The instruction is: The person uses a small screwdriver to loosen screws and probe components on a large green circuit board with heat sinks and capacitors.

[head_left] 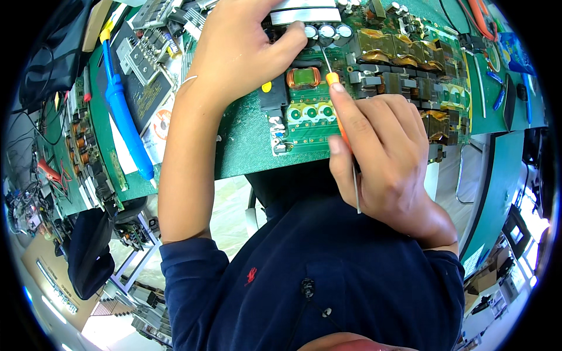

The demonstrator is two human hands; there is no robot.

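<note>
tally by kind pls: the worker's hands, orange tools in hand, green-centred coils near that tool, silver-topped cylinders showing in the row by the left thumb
Left hand and right hand: 2
Orange-handled tool: 1
Green-centred coil: 1
Silver-topped cylinders: 3
Total: 7

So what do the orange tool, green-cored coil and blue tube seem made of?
Orange tool: smooth, evenly coloured handle, likely plastic; thin, shiny grey shaft, probably steel. Green-cored coil: glossy reddish-brown turns suggest copper wire. Blue tube: probably plastic, given its even colour and sheen.
</note>
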